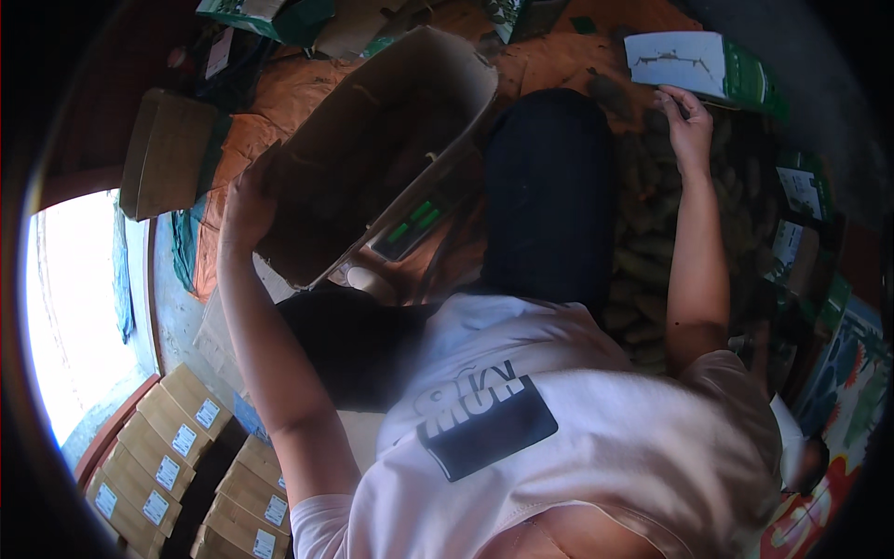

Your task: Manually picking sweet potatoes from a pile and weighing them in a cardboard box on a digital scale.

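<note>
Head view: left hand on the brown box, right hand at the white and green carton

My left hand (250,210) was curled over the left edge of the large, open, brown cardboard box (461,70), gripping its wall. The box lay at a slant in front of me, to the left of my dark-trousered knee (549,186), its opening facing up toward me. Its inside was too dim for me to tell what it held. A device with a lit green display (416,219) showed just beside its near right edge; I could not tell whether the box rested on it.

My right hand (687,126) was stretched forward, fingers bent and fairly narrow, fingertips at the near edge of the white and green cardboard carton (672,56). I could not tell whether they had closed on it. Below that forearm spread a shadowy pile of long, rounded, brownish-green produce (643,270), and a crumpled orange sheet (289,88) covered the floor beyond the box.

I judged the step in hand to be steadying the box while reaching for the carton. The next move seemed to call for a surer right-hand hold on that carton edge, without the left tipping the box.
</note>
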The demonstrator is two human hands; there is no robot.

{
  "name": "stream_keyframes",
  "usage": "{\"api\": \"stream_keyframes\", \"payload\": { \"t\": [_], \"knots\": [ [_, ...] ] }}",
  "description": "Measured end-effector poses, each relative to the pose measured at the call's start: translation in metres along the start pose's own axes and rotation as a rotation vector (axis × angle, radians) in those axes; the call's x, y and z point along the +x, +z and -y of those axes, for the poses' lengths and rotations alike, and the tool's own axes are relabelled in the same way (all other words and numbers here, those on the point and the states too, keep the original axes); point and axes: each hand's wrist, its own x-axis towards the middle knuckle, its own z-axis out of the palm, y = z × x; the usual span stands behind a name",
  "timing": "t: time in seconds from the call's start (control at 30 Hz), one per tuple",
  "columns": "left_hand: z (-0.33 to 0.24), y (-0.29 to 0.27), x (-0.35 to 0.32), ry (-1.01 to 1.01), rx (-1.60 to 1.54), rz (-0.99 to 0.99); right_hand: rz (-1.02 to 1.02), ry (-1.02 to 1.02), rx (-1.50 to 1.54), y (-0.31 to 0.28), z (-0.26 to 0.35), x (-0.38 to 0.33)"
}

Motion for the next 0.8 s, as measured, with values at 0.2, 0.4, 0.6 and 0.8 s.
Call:
{"api": "stream_keyframes", "payload": {
  "t": [0.2, 0.4, 0.6, 0.8],
  "knots": [
    [-0.014, -0.006, 0.000, -0.141, 0.097, -0.020, 0.040, 0.109, -0.236, -0.020, -0.127, -0.041],
    [0.003, -0.005, 0.001, -0.113, 0.049, -0.001, 0.277, 0.366, -0.452, 0.018, -0.237, -0.129],
    [0.008, 0.002, 0.008, -0.171, 0.111, -0.034, 0.788, 0.099, -0.801, 0.083, -0.279, -0.217],
    [0.008, 0.003, 0.000, -0.202, 0.076, -0.072, 0.467, 0.153, -0.720, 0.116, -0.254, -0.216]
  ]
}}
